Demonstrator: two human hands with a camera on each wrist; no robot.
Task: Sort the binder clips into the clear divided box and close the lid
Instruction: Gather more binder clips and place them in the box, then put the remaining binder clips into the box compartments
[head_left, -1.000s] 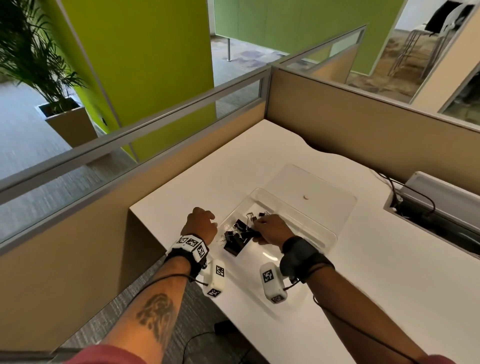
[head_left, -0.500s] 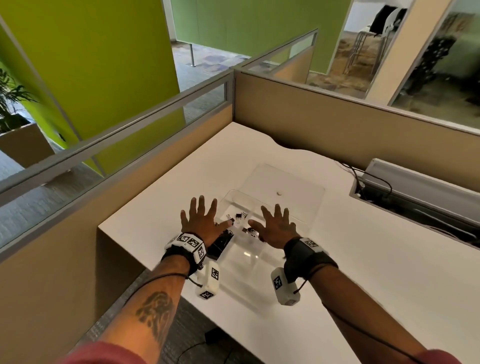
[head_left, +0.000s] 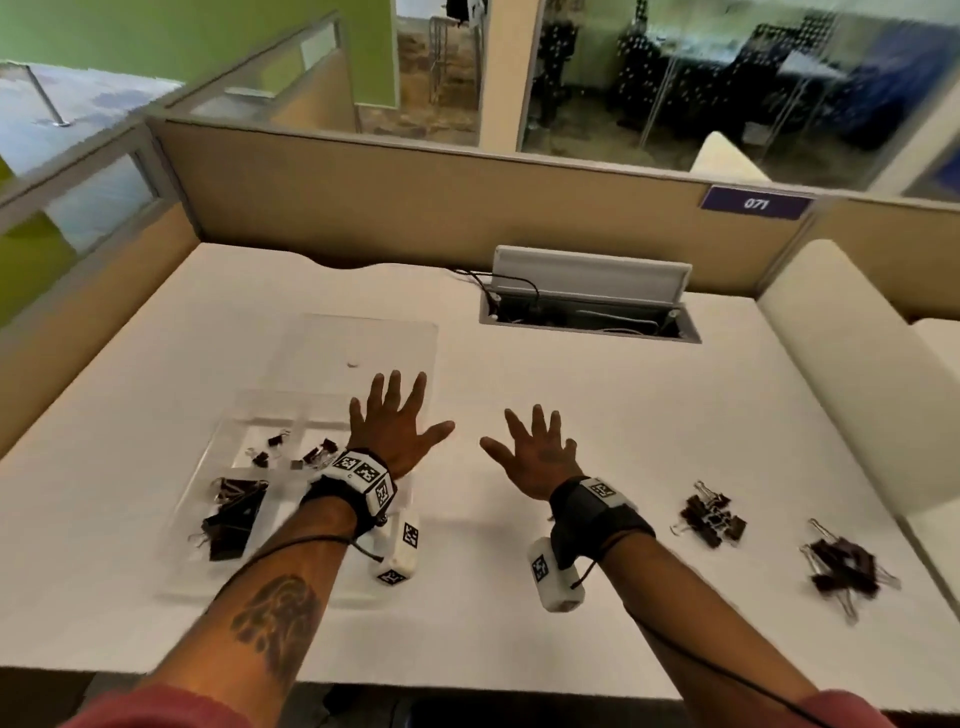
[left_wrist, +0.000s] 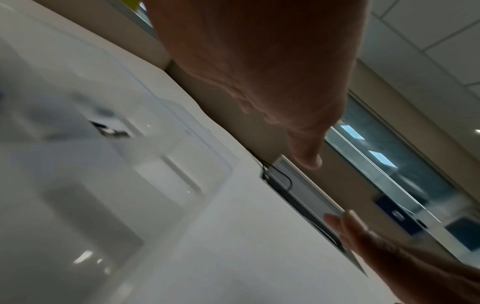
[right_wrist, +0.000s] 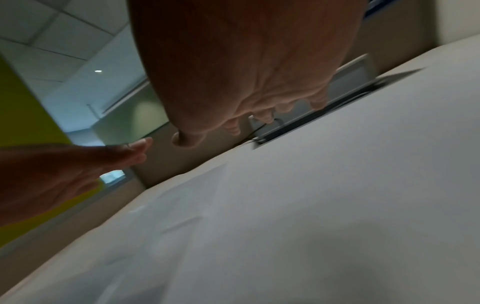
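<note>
The clear box (head_left: 228, 441) lies at the left of the surface (head_left: 571, 395), long axis running away from the person, its lid (head_left: 363, 338) hinged flat open beyond; thin, stiff and light, it is best taken by the rim. Two heaps of clips (head_left: 712, 515) wait at the right: small, springy, slippery, best pinched by the black body. The left hand (head_left: 393, 425) and right hand (head_left: 537, 453) hover splayed, holding nothing.

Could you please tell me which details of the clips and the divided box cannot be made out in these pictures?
- Head view: the left hand and wrist cover the clear divided box's right compartments.
- Head view: blur prevents counting the loose binder clips.
- Left wrist view: the box is smeared.
- Right wrist view: the right hand shows, no clips.
</note>
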